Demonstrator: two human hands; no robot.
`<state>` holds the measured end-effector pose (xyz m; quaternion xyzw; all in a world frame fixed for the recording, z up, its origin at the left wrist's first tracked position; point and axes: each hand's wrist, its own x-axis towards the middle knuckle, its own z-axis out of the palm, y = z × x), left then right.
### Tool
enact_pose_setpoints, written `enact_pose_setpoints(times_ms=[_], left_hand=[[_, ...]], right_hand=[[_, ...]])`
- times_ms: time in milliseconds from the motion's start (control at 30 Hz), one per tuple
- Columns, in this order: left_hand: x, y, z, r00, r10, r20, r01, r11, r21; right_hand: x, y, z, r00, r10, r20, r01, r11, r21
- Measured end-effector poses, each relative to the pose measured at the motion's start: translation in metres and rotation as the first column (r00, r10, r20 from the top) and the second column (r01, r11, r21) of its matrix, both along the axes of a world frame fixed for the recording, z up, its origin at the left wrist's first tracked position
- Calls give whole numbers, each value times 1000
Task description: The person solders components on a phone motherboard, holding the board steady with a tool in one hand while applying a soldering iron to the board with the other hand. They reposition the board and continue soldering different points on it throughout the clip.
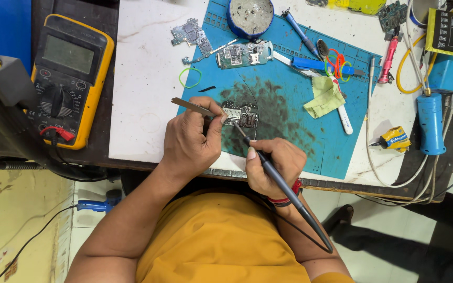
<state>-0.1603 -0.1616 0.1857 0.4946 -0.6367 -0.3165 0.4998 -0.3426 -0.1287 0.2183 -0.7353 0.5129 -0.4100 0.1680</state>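
Note:
A small dark circuit board (241, 114) lies on the stained blue work mat (294, 110). My left hand (190, 139) pinches metal tweezers (192, 107), whose tips rest at the board's left edge. In my right hand (274, 165) is a dark soldering iron (284, 191), held like a pen; its thin tip touches the board's lower middle. The iron's cable trails back over my wrist toward my yellow shirt.
A yellow multimeter (69, 78) lies at left. Two more circuit boards (244, 54) and a round blue tin (250, 15) sit at the mat's far edge. Pens, rubber bands, a yellow cloth (325, 97), a blue hot-air handle (431, 123) and cables are at right.

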Motion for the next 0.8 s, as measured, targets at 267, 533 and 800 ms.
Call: enact_pose_setpoints(times_ms=[267, 533, 800], left_hand=[[-1, 0, -2, 1000, -10, 11, 10, 1000, 2], [0, 2, -1, 999, -10, -42, 10, 1000, -16], [0, 3, 3, 1000, 3, -11, -3, 1000, 12]], right_hand=[[-2, 1, -3, 1000, -10, 5, 10, 1000, -3], [0, 3, -3, 993, -53, 110, 58, 997, -41], [15, -2, 7, 978, -73, -196, 72, 997, -16]])
